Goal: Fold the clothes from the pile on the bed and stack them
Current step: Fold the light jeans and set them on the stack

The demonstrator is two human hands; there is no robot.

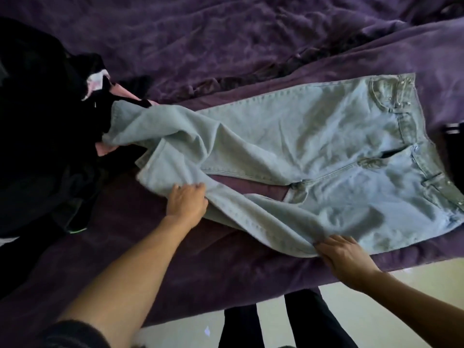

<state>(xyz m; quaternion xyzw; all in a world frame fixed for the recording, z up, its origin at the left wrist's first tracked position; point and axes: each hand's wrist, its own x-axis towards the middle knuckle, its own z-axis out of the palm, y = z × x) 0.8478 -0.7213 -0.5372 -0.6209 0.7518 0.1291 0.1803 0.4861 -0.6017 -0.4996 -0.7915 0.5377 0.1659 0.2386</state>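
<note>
Lower centre: my left hand (pixel 187 202) and right hand (pixel 344 257) grip the near leg of the jeans (pixel 301 136), seemingly to fold it over.

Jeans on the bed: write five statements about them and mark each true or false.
1. The jeans lie with their waistband to the right. True.
2. They are already folded in half. False: the legs lie apart, with the purple bedcover showing between them.
3. The left hand and the right hand both grip the nearer leg. True.
4. The bedcover is white. False: it is purple.
5. The far leg's end lies clear of the other clothes. False: it rests on the dark pile.
</note>
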